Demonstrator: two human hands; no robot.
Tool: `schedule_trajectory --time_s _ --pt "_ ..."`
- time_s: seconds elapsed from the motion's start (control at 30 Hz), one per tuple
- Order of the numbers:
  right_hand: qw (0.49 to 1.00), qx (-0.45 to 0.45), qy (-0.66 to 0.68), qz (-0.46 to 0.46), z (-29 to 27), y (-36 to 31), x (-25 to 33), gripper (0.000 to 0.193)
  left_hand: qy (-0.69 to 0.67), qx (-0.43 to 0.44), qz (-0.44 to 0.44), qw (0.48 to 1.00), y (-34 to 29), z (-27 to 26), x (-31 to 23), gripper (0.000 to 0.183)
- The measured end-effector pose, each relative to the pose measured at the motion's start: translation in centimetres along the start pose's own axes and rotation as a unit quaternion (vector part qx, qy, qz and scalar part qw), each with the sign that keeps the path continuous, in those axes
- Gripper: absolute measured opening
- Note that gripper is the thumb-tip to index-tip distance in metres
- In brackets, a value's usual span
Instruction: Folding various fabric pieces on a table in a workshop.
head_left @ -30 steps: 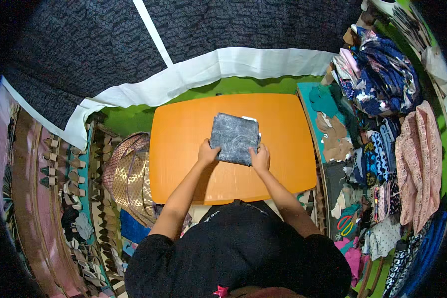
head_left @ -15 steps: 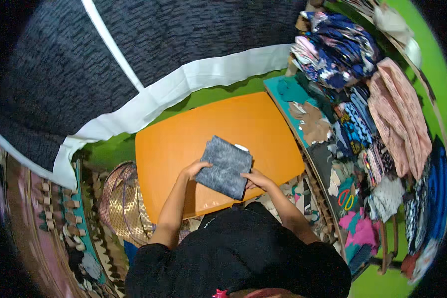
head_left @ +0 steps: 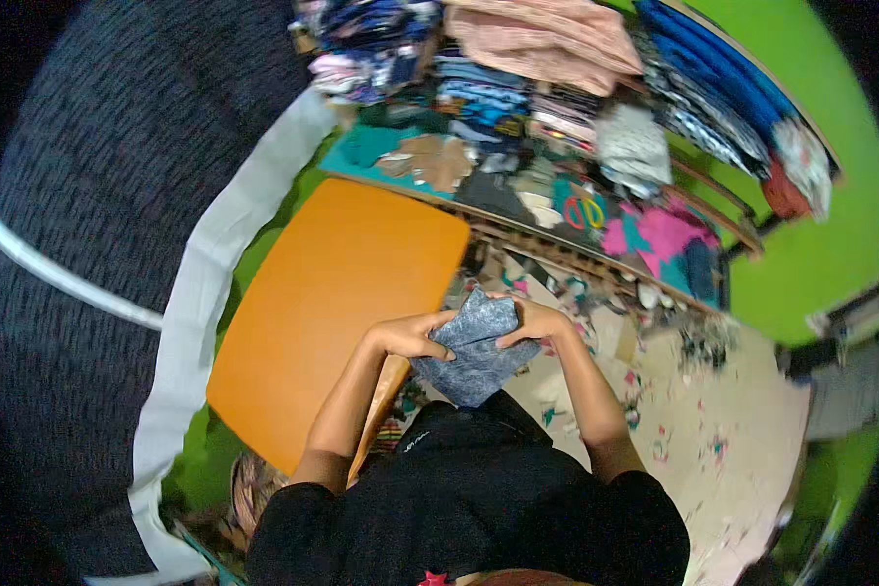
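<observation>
A folded piece of mottled grey-blue cloth (head_left: 479,347) is held up in front of my body, between both hands. My left hand (head_left: 415,335) grips its left edge, thumb on top and the other fingers partly hidden behind. On the opposite edge my right hand (head_left: 535,320) pinches it, thumb on the upper face. The cloth bends and bulges between the grips, its top corner pointing up. An orange tabletop (head_left: 332,293) lies to the left of the cloth, and the cloth is just off its right edge.
A bench with a teal-and-dark top (head_left: 498,200) runs along the far side, bearing fabric scraps and scissors (head_left: 584,213). Behind it are stacked cloths and a pink fabric bundle (head_left: 547,39). Cloth scraps litter the pale floor (head_left: 674,420) on the right. A dark curtain (head_left: 117,166) hangs at left.
My view and body have turned right, so the table now sits left. The cloth has gone from over the table to beside it, and it is now bent between my hands.
</observation>
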State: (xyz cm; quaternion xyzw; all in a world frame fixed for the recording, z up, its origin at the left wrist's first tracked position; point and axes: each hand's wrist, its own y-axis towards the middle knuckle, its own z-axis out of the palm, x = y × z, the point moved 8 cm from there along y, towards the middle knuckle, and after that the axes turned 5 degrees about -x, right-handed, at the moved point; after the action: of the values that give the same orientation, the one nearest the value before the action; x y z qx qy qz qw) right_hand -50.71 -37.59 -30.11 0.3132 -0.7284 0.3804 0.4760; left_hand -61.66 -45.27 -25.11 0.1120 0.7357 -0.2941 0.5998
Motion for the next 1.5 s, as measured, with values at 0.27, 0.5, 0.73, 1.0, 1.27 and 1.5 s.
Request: schedule_trajectory --time_s 0.27,0.5,0.73,1.0,1.27,1.5 --pt "0.995 -0.070 0.061 0.046 -5.4 -13.0 -2.1 0.081 0.163 0.101 0.136 0.972 12.7 3.7 -7.4 0.030" --pt "0.840 -0.353 0.411 0.032 -12.5 -21.8 -12.3 0.064 0.047 -0.072 0.135 0.987 24.1 5.3 -9.0 0.028" --pt "0.733 -0.436 0.523 0.008 -22.3 -29.4 -18.9 0.062 -0.151 0.003 -0.059 0.987 33.2 11.8 -3.9 0.072" --pt "0.669 -0.447 0.576 -0.144 -30.1 -23.9 -15.3 0.063 -0.466 0.023 0.165 0.869 35.8 9.8 -11.4 0.056" --pt "0.727 -0.394 0.556 -0.084 -30.0 -17.1 -14.3 0.041 -0.406 -0.094 0.097 0.904 41.6 5.6 -12.1 0.050" --pt "0.612 -0.524 0.548 -0.226 -36.9 -20.0 -15.6 0.051 -0.480 0.088 0.116 0.865 49.6 8.7 -14.7 0.060"
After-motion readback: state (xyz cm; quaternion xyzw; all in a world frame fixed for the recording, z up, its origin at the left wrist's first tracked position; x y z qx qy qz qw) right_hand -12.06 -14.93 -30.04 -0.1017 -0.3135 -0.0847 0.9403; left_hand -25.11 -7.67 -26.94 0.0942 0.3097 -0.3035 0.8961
